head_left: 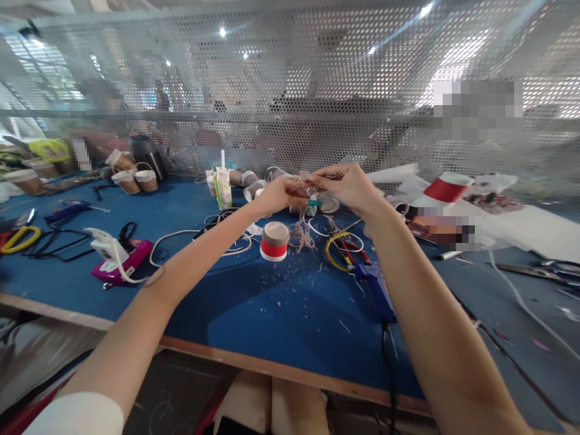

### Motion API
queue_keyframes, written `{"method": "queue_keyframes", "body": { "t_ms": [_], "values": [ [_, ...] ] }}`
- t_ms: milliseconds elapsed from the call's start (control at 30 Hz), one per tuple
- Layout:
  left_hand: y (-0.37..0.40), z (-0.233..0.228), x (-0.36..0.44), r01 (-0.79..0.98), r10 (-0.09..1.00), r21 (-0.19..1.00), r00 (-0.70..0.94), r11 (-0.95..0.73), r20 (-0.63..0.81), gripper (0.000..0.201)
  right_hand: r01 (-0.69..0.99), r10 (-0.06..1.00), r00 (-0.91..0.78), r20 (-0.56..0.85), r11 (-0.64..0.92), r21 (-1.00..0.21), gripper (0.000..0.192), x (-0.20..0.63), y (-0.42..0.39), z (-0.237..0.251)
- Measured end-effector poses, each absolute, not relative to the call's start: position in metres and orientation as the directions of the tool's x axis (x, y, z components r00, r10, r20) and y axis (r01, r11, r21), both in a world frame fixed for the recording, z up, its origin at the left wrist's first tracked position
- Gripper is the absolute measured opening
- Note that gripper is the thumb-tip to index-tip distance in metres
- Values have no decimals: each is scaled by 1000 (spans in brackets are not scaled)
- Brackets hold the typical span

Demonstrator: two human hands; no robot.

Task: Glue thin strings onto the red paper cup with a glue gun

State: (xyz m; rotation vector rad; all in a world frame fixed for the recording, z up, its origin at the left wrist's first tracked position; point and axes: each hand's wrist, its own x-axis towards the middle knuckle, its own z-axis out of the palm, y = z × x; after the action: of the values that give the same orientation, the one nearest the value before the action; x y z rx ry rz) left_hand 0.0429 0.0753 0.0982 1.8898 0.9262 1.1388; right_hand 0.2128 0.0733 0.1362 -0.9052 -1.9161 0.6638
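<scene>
My left hand (285,194) and my right hand (344,186) meet over the far middle of the table, fingers pinched together. Whatever lies between their fingertips is too thin and blurred to name. Just below the fingers shows a small teal object (313,203); whether a hand holds it, I cannot tell. Under the hands hangs or lies a tangle of brownish strands (302,234). Nearer to me stands a small cup-shaped piece (274,243) with a red band and a white rim at its lower edge. A blue glue gun (375,287) lies beside my right forearm.
On the blue table (254,326) are a magenta power strip (122,263), a drink carton (223,188), small brown cups (136,180), a dark bottle (147,157), yellow-handled scissors (20,240) and dark-handled scissors (544,272). Cables cross the surface. A perforated metal screen (281,78) stands behind.
</scene>
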Motion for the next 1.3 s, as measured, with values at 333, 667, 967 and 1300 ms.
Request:
{"method": "queue_keyframes", "body": {
  "t_ms": [333, 667, 967, 1300],
  "values": [
    [75, 110, 34, 96, 920, 923, 160, -374, 356, 17, 501, 844, -217, 490, 527, -686, 49, 225, 92, 129],
    [74, 115, 36, 105, 907, 901, 43, -421, 419, 18, 468, 810, -481, 336, 561, -682, 28, 209, 80, 123],
    [90, 134, -8, 142, 901, 924, -210, -355, 379, 29, 421, 894, -305, 330, 437, -795, 28, 230, 99, 122],
    [74, 146, -37, 22, 927, 929, 87, -369, 366, 40, 400, 938, 65, 340, 288, -870, 24, 250, 109, 120]
  ]
}}
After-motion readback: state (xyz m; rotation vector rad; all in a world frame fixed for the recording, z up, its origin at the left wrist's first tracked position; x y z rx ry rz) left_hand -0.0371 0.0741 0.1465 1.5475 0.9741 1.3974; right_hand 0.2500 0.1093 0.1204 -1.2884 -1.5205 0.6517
